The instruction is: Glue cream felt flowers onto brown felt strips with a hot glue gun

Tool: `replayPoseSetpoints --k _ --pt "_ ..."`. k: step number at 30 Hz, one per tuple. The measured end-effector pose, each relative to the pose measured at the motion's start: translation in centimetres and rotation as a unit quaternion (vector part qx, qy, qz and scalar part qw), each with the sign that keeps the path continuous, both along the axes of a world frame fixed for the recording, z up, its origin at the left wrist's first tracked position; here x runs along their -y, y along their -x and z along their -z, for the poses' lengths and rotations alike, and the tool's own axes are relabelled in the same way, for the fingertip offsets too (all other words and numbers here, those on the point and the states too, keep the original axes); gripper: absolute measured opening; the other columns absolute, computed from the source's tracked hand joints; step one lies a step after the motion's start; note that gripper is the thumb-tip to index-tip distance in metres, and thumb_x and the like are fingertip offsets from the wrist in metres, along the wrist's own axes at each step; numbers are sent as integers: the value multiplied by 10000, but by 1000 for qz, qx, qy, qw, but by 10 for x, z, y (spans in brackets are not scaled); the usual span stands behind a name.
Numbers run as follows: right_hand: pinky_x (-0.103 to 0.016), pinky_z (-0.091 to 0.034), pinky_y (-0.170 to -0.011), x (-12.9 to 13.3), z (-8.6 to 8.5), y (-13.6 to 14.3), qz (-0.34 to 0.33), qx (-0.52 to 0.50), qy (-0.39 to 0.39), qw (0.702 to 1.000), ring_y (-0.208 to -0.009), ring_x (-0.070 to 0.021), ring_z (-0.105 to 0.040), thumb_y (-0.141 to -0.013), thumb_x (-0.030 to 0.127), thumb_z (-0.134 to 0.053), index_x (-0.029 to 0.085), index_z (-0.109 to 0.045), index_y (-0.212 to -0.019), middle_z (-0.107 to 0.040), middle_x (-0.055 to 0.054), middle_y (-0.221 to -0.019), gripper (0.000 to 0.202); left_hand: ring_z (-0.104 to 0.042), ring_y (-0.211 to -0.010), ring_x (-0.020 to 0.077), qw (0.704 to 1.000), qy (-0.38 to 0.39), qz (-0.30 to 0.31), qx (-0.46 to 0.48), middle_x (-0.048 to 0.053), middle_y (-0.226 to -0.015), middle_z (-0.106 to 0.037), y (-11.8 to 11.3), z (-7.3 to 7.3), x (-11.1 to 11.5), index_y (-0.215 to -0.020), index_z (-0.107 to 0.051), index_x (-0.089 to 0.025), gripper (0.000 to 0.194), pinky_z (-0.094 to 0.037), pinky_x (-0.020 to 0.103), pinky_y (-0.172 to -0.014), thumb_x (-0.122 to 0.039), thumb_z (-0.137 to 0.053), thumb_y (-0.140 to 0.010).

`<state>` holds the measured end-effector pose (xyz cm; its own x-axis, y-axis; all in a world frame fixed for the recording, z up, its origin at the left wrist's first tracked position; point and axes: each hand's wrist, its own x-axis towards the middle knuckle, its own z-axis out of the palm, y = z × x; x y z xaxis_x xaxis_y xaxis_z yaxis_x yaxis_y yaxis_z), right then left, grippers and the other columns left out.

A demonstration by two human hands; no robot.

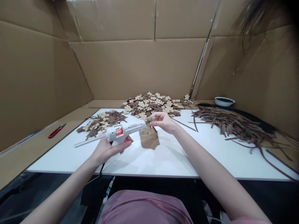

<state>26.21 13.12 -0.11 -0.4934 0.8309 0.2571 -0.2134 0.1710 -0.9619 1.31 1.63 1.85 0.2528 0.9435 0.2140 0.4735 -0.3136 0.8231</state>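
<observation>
The left hand (109,151) wraps a white plastic glue gun (127,128), nozzle towards three o'clock, apparently for steady aim. The right hand (164,121) pinches a small tan flower-shaped piece (150,118) beside the tip, seemingly leaving its face exposed. A frayed brown fabric patch (150,140) lies at six o'clock from them, presumably within reach.

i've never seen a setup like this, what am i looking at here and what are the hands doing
There is no robot: this single picture comes from a camera worn on a person's head, looking forward and down. The left hand holds a white glue gun; the right hand holds a small beige piece by its nozzle. On the white board lie a brown scrap, flower cutouts and dark strips. A red cutter lies at the left.
</observation>
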Motion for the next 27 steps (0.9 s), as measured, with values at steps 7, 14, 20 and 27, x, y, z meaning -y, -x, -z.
replayPoseSetpoints --k 7,14,20,27 --pt "-268 -503 -641 1 0 1 -7 -21 15 1000 -675 -134 -659 -539 212 -879 163 -668 -750 -689 -1 -742 303 -533 -559 119 1000 18 0 23 36 -705 -618 0 5 -1 -796 -640 -130 264 -452 221 -540 -389 -674 -763" --pt "-260 -505 -638 2 0 1 -16 -24 11 1000 -675 -132 -666 -556 216 -873 168 -672 -772 -697 1 -742 299 -536 -559 122 1000 6 -7 11 12 -626 -581 -2 2 2 -741 -614 -136 253 -447 215 -540 -382 -668 -763" --pt "-263 -504 -645 4 -3 2 -25 -36 9 999 -681 -137 -665 -542 218 -880 165 -677 -762 -698 -1 -737 304 -532 -547 113 1000 4 -6 10 1 -603 -566 -2 3 3 -729 -603 -141 264 -443 206 -537 -394 -647 -793" --pt "-263 -517 -626 5 -4 3 -17 -45 16 999 -654 -135 -658 -508 210 -885 174 -683 -733 -701 4 -719 305 -543 -543 118 1000 -8 -4 -3 -12 -548 -557 -1 2 5 -717 -592 -152 256 -450 214 -559 -387 -641 -804"
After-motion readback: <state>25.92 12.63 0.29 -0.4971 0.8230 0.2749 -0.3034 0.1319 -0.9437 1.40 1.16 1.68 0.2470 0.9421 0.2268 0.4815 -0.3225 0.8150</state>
